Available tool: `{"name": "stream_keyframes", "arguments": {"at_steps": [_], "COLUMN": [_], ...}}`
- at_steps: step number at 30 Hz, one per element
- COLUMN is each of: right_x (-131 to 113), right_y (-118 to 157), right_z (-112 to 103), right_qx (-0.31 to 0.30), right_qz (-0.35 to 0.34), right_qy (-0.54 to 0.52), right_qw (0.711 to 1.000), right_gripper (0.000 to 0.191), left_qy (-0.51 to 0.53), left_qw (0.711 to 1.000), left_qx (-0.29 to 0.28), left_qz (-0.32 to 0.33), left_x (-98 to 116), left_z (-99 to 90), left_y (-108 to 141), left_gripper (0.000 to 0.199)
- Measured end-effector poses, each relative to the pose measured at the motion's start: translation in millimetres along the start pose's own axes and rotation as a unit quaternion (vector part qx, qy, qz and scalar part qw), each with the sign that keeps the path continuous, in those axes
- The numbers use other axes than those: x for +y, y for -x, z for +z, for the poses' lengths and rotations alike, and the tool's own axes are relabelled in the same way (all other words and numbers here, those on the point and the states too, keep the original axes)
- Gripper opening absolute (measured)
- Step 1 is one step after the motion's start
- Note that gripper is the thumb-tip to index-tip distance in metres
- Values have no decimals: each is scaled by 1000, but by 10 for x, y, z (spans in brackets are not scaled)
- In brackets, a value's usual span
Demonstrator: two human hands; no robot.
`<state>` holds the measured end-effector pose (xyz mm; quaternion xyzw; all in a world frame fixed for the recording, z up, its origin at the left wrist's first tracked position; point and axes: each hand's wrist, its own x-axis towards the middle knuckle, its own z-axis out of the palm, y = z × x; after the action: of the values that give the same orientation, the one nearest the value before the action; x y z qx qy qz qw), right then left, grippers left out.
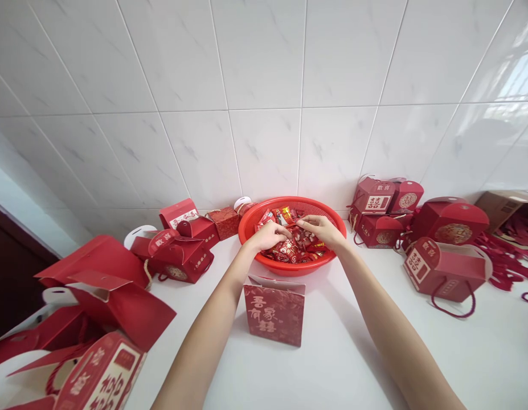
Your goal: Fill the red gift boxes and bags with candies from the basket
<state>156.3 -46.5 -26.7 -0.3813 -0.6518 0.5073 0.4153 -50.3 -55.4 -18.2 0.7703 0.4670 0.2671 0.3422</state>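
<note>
- In the head view, the red basket (295, 270) stands on the white counter (336, 364), near the tiled wall (267, 154). From the picture centre it is at about one o'clock, quite close.
- The wrapped packets (286, 250) lie inside this basket in a loose heap. They are mostly red and shiny, with some yellow on a few.
- The left hand (271, 234) reaches into the basket at its nine o'clock side. Its fingers are bent over the packets; one cannot tell if its grip is closed on a packet.
- The right hand (320, 229) comes over the basket from its three o'clock side. The thumb and fingers are bent at the packets, but whether its grip holds one, one cannot tell.
- The small red box (274, 313), with pale characters on the front, stands upright at six o'clock of the basket, just beside it, between the two forearms. Its top is open.
- Toward eight and nine o'clock there are many red boxes (174, 259), some with open flaps.
- Toward three o'clock are other red gift boxes (377, 196), some stacked. Beyond them are red ribbons (498, 256) and a brown carton (496, 210).
</note>
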Motion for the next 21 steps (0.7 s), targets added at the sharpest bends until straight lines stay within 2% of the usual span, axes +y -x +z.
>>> {"name": "stream_keyframes", "arguments": {"at_steps": [6, 11, 16, 21], "right_x": [-21, 3, 34, 31], "right_y": [11, -11, -33, -33], "right_z": [1, -36, -35, -7], "right_qx": [-41, -92, -94, -54], "right_qz": [-6, 3, 13, 20], "right_qy": [22, 53, 36, 41], "right_qw": [999, 994, 995, 998], "right_gripper": [35, 22, 24, 33], "left_qy": [-18, -57, -65, -93], "left_qw": [998, 996, 991, 991], "left_qx": [-21, -48, -91, -83], "left_qz": [-50, -44, -71, -53], "left_x": [16, 60, 56, 4], "left_z": [44, 62, 79, 74], "left_y": [18, 21, 29, 16], "left_gripper": [21, 15, 21, 24]}}
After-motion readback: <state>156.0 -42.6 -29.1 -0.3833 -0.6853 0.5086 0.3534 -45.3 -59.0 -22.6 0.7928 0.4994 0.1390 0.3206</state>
